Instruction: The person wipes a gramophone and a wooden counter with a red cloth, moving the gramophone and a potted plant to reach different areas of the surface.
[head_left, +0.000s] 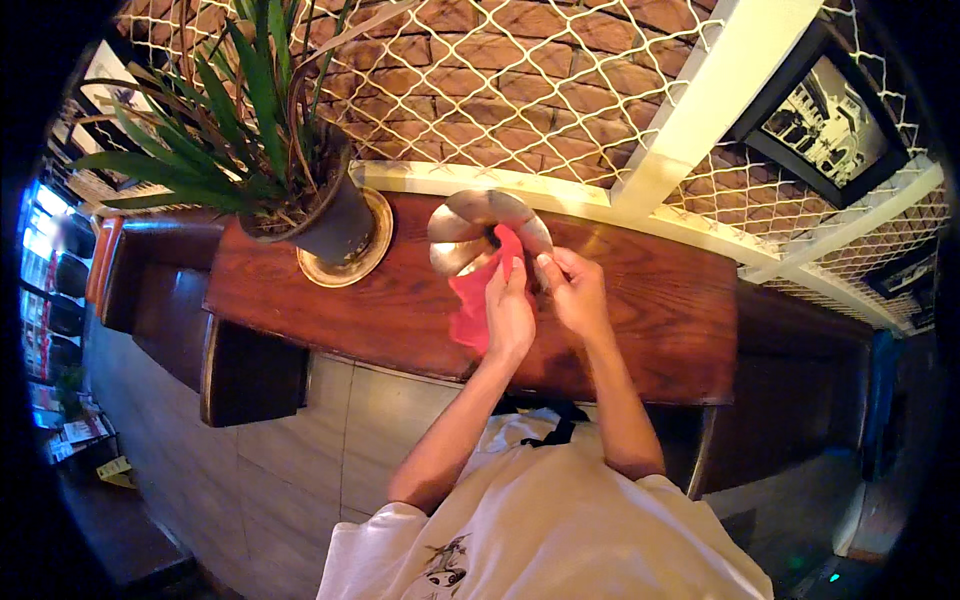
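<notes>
A round, shiny metal dish-like piece (456, 225) with a dark centre is held tilted over the wooden table (645, 315). My left hand (512, 311) holds a red cloth (472, 300) and presses part of it against the inner face near the centre. The rest of the cloth hangs below my fingers. With thumb and fingers, my right hand (581, 292) pinches the metal piece at its right rim. My hands partly cover its lower right side, and whether it touches the table cannot be told.
A potted plant (337, 217) with long leaves stands on a round saucer (382, 244) at the table's left. Behind runs a cream wire lattice (480, 82) before a brick wall, with a framed picture (825, 120). Dark benches (795, 390) flank the table.
</notes>
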